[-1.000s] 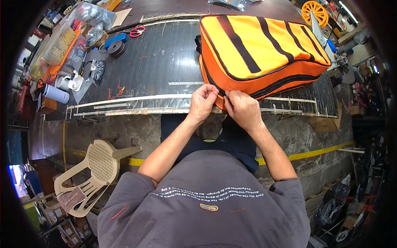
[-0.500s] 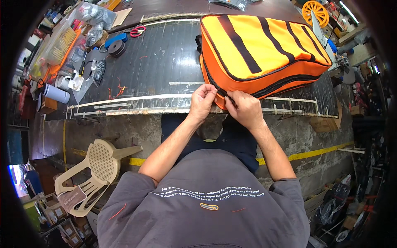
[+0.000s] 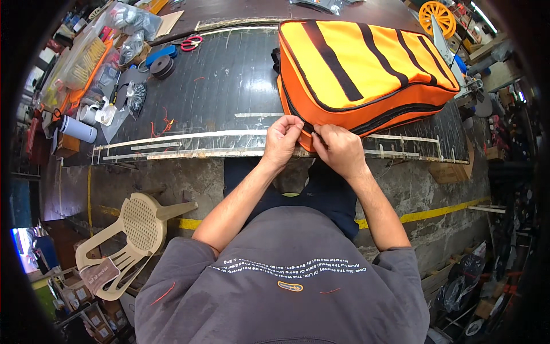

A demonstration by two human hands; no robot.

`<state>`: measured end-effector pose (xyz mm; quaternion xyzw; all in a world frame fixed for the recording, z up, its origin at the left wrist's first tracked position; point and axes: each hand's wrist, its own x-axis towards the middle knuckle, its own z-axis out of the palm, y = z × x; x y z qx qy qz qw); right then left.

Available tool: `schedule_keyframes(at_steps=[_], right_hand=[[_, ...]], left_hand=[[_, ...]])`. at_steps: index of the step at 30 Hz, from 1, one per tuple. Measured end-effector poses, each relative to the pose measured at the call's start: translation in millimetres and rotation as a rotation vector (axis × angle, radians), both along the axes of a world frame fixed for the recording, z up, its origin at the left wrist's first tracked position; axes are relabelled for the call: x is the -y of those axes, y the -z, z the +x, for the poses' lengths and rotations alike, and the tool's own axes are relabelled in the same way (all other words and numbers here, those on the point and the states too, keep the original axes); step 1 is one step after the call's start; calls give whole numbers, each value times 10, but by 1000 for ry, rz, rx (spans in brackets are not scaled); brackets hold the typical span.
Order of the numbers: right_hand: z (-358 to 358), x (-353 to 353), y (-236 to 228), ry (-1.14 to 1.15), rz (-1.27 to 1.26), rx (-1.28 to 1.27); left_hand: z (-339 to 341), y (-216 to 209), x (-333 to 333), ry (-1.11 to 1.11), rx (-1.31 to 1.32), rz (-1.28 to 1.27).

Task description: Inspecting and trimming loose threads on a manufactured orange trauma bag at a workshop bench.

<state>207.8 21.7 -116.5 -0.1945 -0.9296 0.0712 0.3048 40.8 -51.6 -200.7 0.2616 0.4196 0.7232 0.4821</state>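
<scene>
A boxy orange bag (image 3: 338,69) with a bright yellow-orange top and black strips lies at the right of the black worktable. A black zipper (image 3: 395,114) runs along its near side. Both my hands meet at the bag's near left corner, by the table's front edge. The thumb and forefinger of my left hand (image 3: 281,142) are pinched together at the zipper's edge; what is between them is too small to make out. Just to the right, my right hand (image 3: 342,152) has its fingers curled closed on the dark zipper at that corner, its fingertips partly hidden.
Red-handled scissors (image 3: 191,43), a black tape roll (image 3: 162,67) and orange thread scraps (image 3: 166,123) lie on the table (image 3: 212,92). Clear bins (image 3: 86,63), a mug and a white tumbler (image 3: 78,130) crowd its left end. A beige plastic chair (image 3: 143,223) stands at my left.
My hands stay at the same corner of the bag, with only a very slight shift of the fingers. The bag has hardly moved.
</scene>
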Motion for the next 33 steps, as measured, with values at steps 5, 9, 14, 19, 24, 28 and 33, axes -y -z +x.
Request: schedule_keyframes(at_steps=[5, 9, 14, 19, 24, 28, 33], right_hand=[[-18, -35, -88, -35, 150, 97], [-20, -66, -94, -51, 199, 105], [-7, -110, -76, -43, 207, 187], [73, -31, -265, -108, 242, -50], [-71, 75, -600, 125, 343, -199], [-427, -133, -625, 245, 360, -160], [-419, -375, -699, 131, 257, -266]], left_hand=[[3, 34, -24, -17, -16, 4], [11, 31, -13, -28, -54, -5], [42, -126, 23, -6, -69, 21], [-407, 87, 81, -60, 13, -65], [-496, 276, 67, -143, -10, -112], [-326, 541, -117, -192, -30, -170], [-306, 633, -418, -136, 68, -264]])
